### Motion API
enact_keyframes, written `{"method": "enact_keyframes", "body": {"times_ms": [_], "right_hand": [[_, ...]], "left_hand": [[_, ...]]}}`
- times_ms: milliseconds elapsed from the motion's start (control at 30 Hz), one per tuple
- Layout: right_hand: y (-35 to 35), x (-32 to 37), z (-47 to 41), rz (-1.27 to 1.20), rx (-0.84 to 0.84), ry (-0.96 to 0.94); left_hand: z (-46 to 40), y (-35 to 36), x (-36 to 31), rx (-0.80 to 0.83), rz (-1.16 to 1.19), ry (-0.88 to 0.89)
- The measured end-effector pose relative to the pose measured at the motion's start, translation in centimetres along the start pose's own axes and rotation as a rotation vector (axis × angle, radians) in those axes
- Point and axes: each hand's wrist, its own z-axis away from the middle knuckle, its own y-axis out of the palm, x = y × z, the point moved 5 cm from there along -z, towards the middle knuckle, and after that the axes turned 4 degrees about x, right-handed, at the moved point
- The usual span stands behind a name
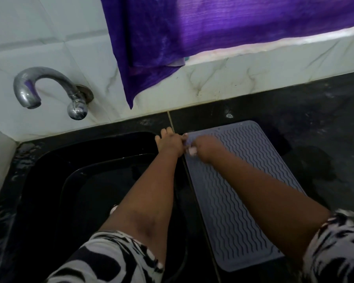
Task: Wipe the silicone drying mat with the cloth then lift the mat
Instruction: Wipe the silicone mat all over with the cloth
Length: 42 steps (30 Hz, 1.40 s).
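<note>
A grey silicone drying mat [247, 180] with wavy ridges lies flat on the black counter, just right of the sink. Both my hands meet at its far left corner. My left hand [170, 144] pinches that corner from the sink side, thumb on the mat. My right hand [204, 149] rests on the mat beside it, fingers curled onto the left edge and blurred. A dark, cloth-like shape [278, 137] lies on the counter against the mat's far right corner; I cannot tell for sure that it is the cloth.
A black sink [86, 180] fills the left side, with a chrome tap [47, 88] on the tiled wall above it. A purple curtain [192, 37] hangs over the window ledge. The black counter [325, 129] has wet patches to the mat's right.
</note>
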Motion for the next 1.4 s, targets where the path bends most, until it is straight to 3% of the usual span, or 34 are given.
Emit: {"method": "enact_keyframes", "body": {"times_ms": [167, 367, 500, 633, 733, 800, 900, 1100, 1267, 1333, 1400], "right_hand": [[6.1, -1.1, 5.8, 0.083, -0.098, -0.122], [10.7, -1.5, 17.8, 0.040, 0.115, -0.153], [6.1, -2.3, 16.7, -0.204, 0.220, -0.100], [0.5, -2.1, 9.5, -0.263, -0.082, -0.111], [3.0, -0.6, 7.2, -0.078, -0.101, -0.134], [6.0, -0.4, 7.8, 0.059, -0.128, -0.139], [8.4, -0.9, 10.2, 0.012, -0.180, -0.164], [13.8, -1.4, 22.5, -0.011, -0.011, -0.206], [12.6, -3.1, 26.7, -0.280, 0.184, -0.168], [9.6, -3.8, 25.1, -0.399, 0.017, -0.121], [7.6, -3.7, 22.5, -0.365, -0.130, -0.135]], "left_hand": [[-0.2, 0.6, 0.5, -0.032, 0.043, -0.008], [0.0, 0.5, -0.1, -0.026, -0.029, -0.001], [1.1, -0.2, -1.2, -0.059, -0.087, 0.052], [4.5, -0.4, -3.0, -0.296, 0.249, 0.145], [7.0, 1.3, -2.8, -0.314, 0.502, 0.070], [7.6, 2.8, -3.0, -0.269, 0.371, 0.126], [7.7, 3.2, -3.8, -0.304, 0.037, 0.184], [8.4, 3.4, -5.0, -0.246, -0.253, 0.104], [9.7, 2.9, -6.4, -0.042, -0.225, 0.033], [10.8, 3.5, -6.9, -0.037, -0.115, 0.003], [12.8, 4.0, -7.0, -0.172, 0.054, -0.022]]}}
